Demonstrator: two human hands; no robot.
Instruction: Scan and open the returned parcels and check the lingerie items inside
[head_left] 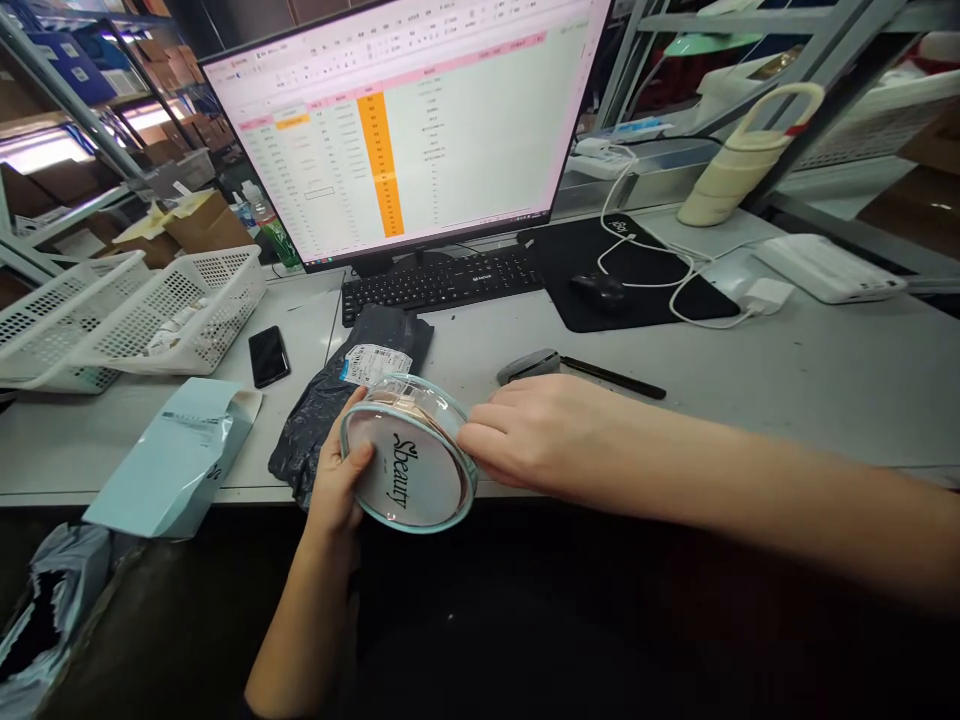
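My left hand [336,480] grips a round, clear pouch [409,475] with light blue piping, its thumb lying on the front face. Dark lettering that reads "beauty" runs across that face, and something tan shows through the clear side. At the pouch's right edge, the fingers of my right hand [517,430] are closed in a pinch; exactly what part they hold is hidden. Behind the pouch, a dark grey plastic mailer bag [311,425] with a white label lies on the desk. The pouch is tilted above the desk's front edge.
Left of the hands lie a pale blue mailer [169,450], a phone [268,356] and white baskets [180,310]. A grey box cutter [529,365] and a black pen-like stick [615,378] lie beyond my right hand. Keyboard [450,280], mouse [600,290] and monitor [480,150] stand behind.
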